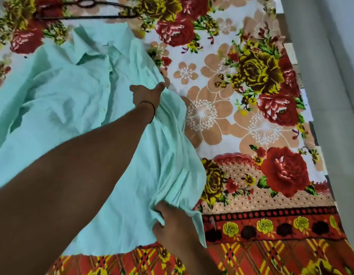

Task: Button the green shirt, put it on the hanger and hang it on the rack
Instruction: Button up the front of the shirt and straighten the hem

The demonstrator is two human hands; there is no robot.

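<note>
right hand (168, 221) grips green shirt (73, 86) hem — left hand (147, 94) holds its side edge.

floral bedspread (241, 92) under green shirt (77, 92), hanger (88, 15)

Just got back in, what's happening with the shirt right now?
The person has the green shirt spread on the floral bedsheet. The left hand grips its side edge and the right hand grips bunched fabric near the hem. The dark hanger lies beyond the collar, untouched.
</note>
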